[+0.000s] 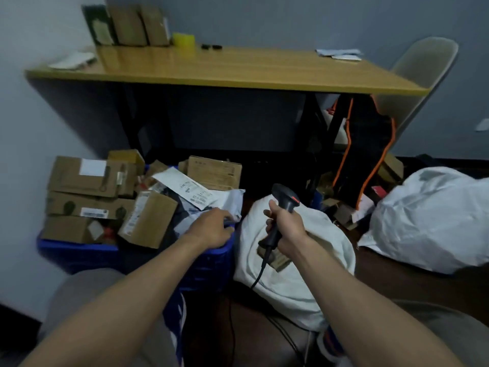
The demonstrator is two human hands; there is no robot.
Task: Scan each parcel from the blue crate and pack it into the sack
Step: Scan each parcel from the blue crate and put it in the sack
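Two grips: right fingers (269,213) round scanner (285,203), left fingers (227,217) pinching mailer (230,198).

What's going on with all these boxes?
A person's left hand is on a grey mailer at the edge of the blue crate, which is piled with parcels. The right hand grips a scanner above the open white sack, where one box already lies.

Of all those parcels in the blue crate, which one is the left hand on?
The pale plastic mailer bag at the crate's right end, under the left hand's fingers; the brown cardboard boxes lie untouched.
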